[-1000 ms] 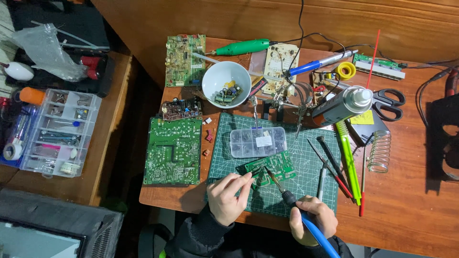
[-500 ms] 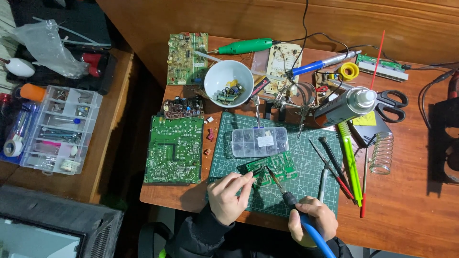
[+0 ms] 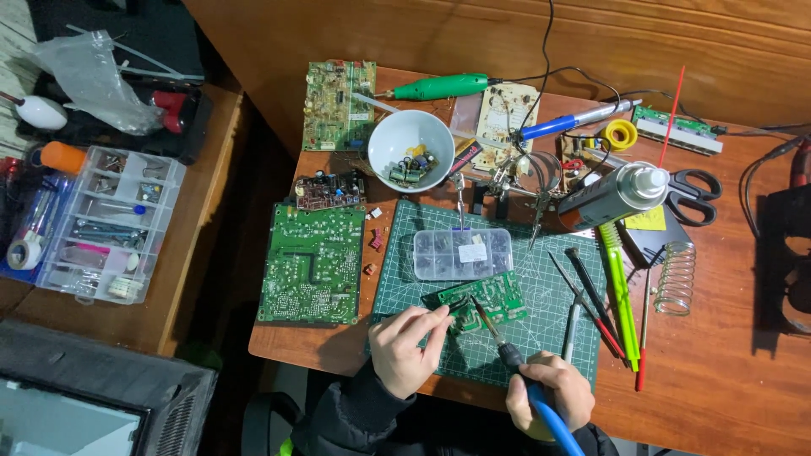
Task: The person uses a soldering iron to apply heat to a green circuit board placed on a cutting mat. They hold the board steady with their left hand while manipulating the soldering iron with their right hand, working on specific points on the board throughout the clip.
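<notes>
Head view — iron [image 3: 498,342] tip contact on board [image 3: 480,300] unclear; right hand [image 3: 549,397] partly cropped.

White bowl [image 3: 411,139], scissors [image 3: 694,192], spray can [image 3: 612,197]

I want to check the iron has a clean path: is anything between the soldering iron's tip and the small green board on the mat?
Nothing visible. The soldering iron in the right hand already reaches the small green board, while the left hand touches the board's left end, clear of the tip.
</notes>
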